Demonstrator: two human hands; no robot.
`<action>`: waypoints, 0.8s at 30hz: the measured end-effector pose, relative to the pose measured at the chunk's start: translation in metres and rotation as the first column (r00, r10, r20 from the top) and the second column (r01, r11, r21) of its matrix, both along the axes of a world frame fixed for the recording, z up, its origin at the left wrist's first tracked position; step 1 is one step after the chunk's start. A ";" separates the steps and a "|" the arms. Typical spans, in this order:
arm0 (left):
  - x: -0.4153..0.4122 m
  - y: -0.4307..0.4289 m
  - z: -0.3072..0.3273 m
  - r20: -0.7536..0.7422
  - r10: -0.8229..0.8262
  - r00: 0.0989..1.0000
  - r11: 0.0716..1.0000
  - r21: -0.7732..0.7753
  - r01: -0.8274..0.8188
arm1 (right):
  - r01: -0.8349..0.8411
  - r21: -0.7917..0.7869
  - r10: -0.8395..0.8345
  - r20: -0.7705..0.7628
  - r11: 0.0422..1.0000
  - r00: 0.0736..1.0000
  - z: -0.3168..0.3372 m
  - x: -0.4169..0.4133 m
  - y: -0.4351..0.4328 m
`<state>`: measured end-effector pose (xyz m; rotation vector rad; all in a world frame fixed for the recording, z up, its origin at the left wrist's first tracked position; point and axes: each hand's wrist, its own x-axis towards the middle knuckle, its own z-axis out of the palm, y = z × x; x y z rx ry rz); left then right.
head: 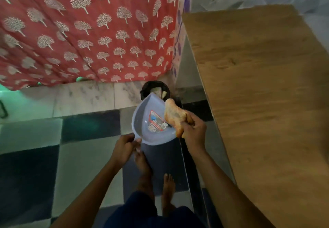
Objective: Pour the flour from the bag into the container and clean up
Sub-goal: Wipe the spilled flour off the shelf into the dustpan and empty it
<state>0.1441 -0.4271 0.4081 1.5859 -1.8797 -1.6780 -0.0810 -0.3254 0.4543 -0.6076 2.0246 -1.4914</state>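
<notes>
While held low over the checkered floor [32, 135] at centre frame, tipped toward a dark bin [154, 90] just above it. Left to right: left hand [124, 146], fingers closed on the short handle at the lower left edge of the pale blue dustpan [144, 121]; then the pan itself, long axis running from that handle at lower left up toward its open lip at upper right, lip pointing at the bin's mouth; then right hand [193, 130], clenched round a crumpled tan cloth [175, 116], pressed against the pan's right rim. Both hands touching the pan, 1 at each side. Wooden tabletop [258, 85] at right, red patterned curtain [80, 32] at upper left. Judged: cleanup stage, sweepings to slide along that axis into the bin. No flour visible in the pan; contents of the bin too dark to tell. Bag and container not in sight.
</notes>
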 end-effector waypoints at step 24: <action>-0.227 -0.373 -0.318 0.649 -0.113 0.753 0.973 -0.082 0.218 | 0.191 0.305 -0.225 0.080 0.933 0.971 -0.354 -0.179 -0.385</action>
